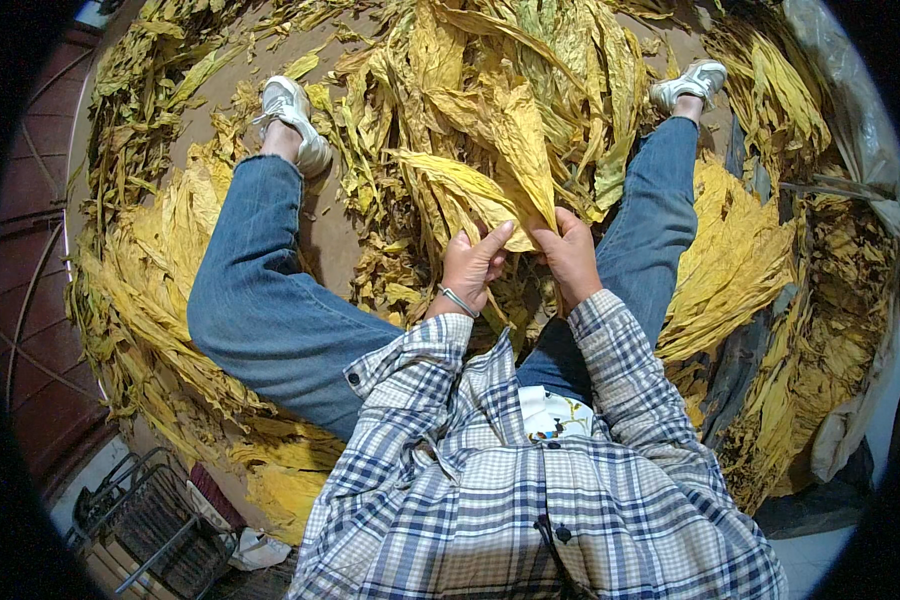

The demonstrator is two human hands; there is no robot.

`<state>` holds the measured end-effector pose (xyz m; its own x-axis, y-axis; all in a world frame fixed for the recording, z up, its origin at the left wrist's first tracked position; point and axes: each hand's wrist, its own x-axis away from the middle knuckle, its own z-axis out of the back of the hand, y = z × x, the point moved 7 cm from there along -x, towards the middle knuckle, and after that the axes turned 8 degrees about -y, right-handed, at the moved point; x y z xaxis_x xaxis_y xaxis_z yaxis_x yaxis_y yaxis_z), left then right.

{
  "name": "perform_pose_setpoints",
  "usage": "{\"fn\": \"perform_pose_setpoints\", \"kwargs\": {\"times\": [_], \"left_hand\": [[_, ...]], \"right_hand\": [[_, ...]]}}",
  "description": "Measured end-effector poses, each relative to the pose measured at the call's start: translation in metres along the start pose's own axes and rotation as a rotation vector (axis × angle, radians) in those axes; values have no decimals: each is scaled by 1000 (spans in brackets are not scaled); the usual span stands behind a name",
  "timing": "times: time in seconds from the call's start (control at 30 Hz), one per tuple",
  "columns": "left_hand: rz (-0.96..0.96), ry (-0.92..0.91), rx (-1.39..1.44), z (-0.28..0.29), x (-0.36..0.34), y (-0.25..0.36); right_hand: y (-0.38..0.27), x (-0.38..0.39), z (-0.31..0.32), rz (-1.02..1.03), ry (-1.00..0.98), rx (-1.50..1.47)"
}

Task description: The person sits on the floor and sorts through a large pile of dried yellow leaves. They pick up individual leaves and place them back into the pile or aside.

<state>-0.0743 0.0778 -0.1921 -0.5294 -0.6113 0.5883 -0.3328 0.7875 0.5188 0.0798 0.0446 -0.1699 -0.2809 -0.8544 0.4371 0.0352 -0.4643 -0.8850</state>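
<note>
Yellow leaves (462,187) are pinched in both hands (573,262) over brown floor (332,232), a reddish door (36,275) perhaps at left.

The leaves (480,190) are brightly lit and sharply rendered at centre, the shoes (288,100) at eleven and half past one are nearly washed out, glare is thrown off the plastic (850,95) at two o'clock, the door (40,225) at nine is dimly lit and bowed, and the corners are blacked out.
</note>
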Motion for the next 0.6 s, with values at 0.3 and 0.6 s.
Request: {"fn": "perform_pose_setpoints", "kwargs": {"times": [0.3,0.6], "left_hand": [[-68,95,-110,3,8,13],[-115,-36,-133,-25,11,24]], "right_hand": [[-17,0,6,156,56,45],[-17,13,17,87,38,297]]}}
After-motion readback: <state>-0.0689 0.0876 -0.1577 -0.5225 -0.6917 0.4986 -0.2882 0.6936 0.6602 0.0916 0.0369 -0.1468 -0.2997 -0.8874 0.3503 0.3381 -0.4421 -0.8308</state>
